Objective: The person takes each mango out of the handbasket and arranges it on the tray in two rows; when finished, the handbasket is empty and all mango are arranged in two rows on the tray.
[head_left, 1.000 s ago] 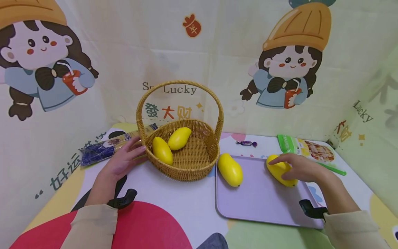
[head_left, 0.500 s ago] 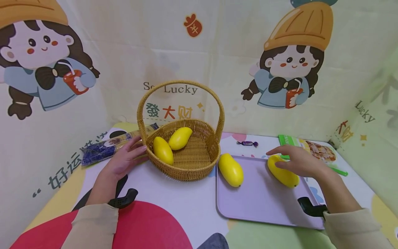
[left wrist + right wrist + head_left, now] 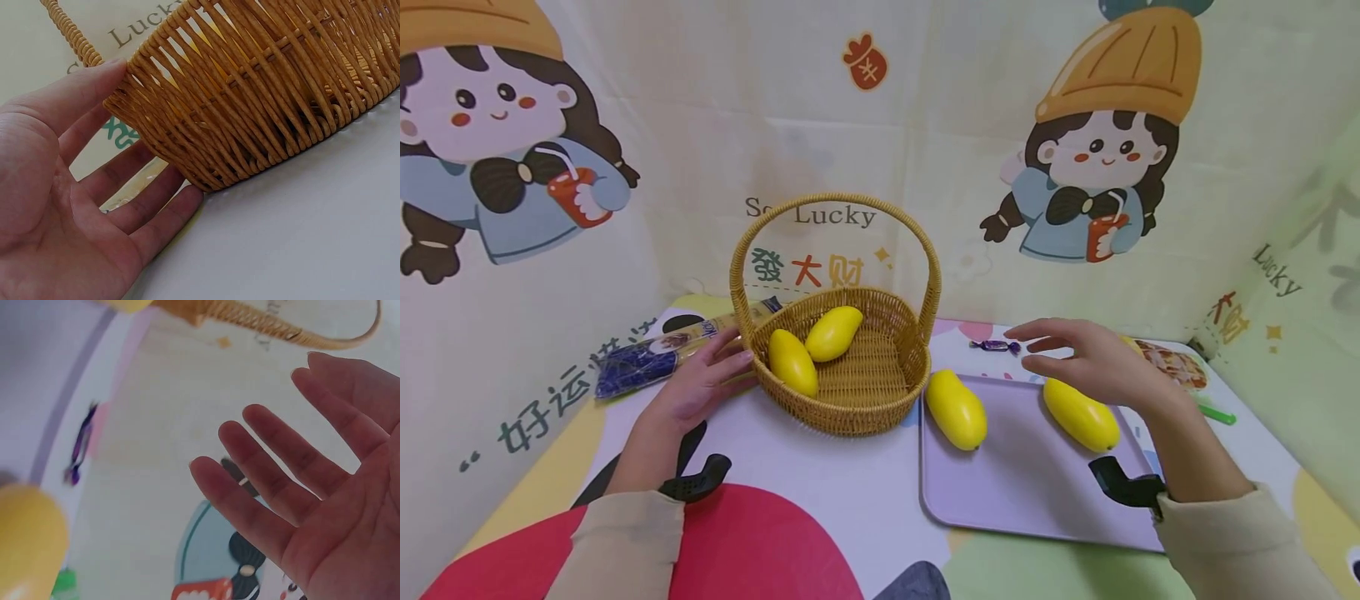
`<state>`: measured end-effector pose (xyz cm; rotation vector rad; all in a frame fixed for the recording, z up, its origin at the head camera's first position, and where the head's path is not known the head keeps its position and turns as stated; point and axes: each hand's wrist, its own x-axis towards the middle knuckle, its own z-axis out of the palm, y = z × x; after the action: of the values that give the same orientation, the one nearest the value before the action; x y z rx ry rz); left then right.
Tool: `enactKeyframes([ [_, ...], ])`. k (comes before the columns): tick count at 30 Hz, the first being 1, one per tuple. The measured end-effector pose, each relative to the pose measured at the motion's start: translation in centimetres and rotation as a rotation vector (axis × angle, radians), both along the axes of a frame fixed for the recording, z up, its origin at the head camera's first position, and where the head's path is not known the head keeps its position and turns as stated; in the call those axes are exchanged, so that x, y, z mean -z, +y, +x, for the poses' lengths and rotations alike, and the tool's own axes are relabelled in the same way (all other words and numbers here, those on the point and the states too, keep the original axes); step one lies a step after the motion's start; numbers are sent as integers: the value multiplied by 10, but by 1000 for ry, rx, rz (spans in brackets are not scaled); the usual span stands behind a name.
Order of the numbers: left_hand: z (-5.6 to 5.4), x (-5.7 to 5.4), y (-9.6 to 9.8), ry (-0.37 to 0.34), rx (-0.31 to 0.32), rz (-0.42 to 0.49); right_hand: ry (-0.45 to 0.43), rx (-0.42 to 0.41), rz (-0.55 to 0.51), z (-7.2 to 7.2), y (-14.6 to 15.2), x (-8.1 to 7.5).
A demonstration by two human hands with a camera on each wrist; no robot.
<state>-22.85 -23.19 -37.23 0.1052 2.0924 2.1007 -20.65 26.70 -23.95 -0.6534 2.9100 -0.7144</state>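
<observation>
A wicker basket (image 3: 850,417) with a tall arched handle stands at the middle of the table, holding two yellow mangoes (image 3: 792,363). My left hand (image 3: 700,387) rests against its left side; in the left wrist view the thumb tip (image 3: 112,72) touches the rim and the fingers lie spread along the wicker wall. On a lilac tray (image 3: 1015,492) lie two more mangoes, one at the left (image 3: 957,410) and one at the right (image 3: 1082,417). Above the right one hovers my right hand (image 3: 1093,362), holding nothing, its fingers extended and apart in the right wrist view.
A purple-wrapped candy (image 3: 995,346) lies behind the tray. Behind my right hand are a food packet (image 3: 1172,364) and a green handle-like strip (image 3: 1217,413). A blue and tan package (image 3: 647,362) lies left of the basket. Printed cloth hangs close behind.
My right hand has come off the right mango, rising and moving back and slightly left over it. That mango still lies on the tray. My left hand keeps its place at the basket.
</observation>
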Motion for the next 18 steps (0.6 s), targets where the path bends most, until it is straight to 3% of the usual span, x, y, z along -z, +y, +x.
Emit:
enactKeyframes([
  [9, -2, 8, 4, 6, -4, 8, -29, -82, -67, -19, -37, -6],
  [18, -1, 3, 1, 9, -12, -3, -96, -148, -95, -41, -77, -16],
])
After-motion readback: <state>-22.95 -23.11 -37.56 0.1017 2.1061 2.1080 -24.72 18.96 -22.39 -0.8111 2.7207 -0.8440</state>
